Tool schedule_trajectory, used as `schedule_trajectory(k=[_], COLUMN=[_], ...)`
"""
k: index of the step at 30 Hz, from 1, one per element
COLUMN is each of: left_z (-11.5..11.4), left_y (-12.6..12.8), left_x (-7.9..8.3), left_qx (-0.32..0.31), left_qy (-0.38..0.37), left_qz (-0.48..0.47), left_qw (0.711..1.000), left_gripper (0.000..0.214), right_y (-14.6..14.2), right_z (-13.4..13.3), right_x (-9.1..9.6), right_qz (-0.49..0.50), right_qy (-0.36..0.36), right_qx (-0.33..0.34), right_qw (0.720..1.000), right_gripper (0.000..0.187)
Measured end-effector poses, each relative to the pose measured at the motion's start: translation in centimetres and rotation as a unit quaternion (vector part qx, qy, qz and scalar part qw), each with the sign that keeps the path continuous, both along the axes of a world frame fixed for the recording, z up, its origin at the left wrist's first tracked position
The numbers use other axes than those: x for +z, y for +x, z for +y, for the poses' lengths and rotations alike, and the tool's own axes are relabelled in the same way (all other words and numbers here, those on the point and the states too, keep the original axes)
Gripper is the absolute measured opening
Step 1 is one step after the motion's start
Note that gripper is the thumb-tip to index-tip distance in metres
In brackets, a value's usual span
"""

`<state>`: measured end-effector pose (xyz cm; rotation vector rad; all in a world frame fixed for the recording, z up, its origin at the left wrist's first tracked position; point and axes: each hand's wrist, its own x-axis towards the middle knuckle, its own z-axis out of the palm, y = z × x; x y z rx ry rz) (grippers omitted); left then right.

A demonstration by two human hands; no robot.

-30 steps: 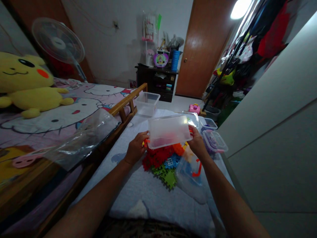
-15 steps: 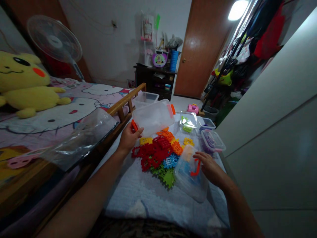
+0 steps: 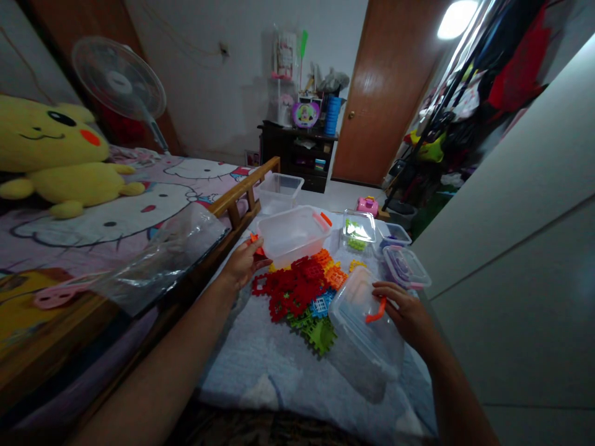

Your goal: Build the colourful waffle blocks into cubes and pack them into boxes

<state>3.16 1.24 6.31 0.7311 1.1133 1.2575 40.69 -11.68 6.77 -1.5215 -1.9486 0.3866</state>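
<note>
My left hand (image 3: 243, 263) grips the near left end of an empty clear plastic box (image 3: 292, 234) with orange latches, held upright just above a heap of red, orange, green and blue interlocking plastic tiles (image 3: 302, 292). The heap lies on a pale blue mattress (image 3: 269, 359). My right hand (image 3: 405, 313) is closed on the right edge of a clear lid (image 3: 360, 310) by its orange clip, lifting it at the heap's right side.
Behind the heap stand another clear tub (image 3: 279, 191), a small box with green pieces (image 3: 357, 229) and two purple-trimmed containers (image 3: 402, 265). A wooden bed rail (image 3: 235, 198) and a clear plastic bag (image 3: 162, 257) lie left. A grey wall panel (image 3: 511, 235) closes the right.
The box was tipped upside down over the tiles in both hands. My left hand alone has turned it upright and moved it left. My right hand dropped to the lid and took hold of it.
</note>
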Motion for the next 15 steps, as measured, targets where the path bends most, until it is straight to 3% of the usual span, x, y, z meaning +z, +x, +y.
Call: schedule_trajectory(k=[7, 10, 15], left_z=[-0.4, -0.3, 0.0], left_y=[0.2, 0.5, 1.8], left_x=[0.5, 1.2, 2.3], left_qx=[-0.012, -0.026, -0.052], left_qy=[-0.01, -0.017, -0.015], left_qz=[-0.033, -0.029, -0.012], left_qw=[0.999, 0.999, 0.998], left_gripper=[0.018, 0.017, 0.019], right_y=[-4.3, -6.6, -9.7], right_z=[1.7, 4.4, 10.5], right_x=[6.7, 8.7, 10.4], right_qz=[-0.006, -0.04, -0.098], right_qy=[0.098, 0.137, 0.131], right_qx=[0.003, 0.007, -0.025], right_qw=[0.995, 0.99, 0.986], right_gripper=[0.026, 0.025, 0.026])
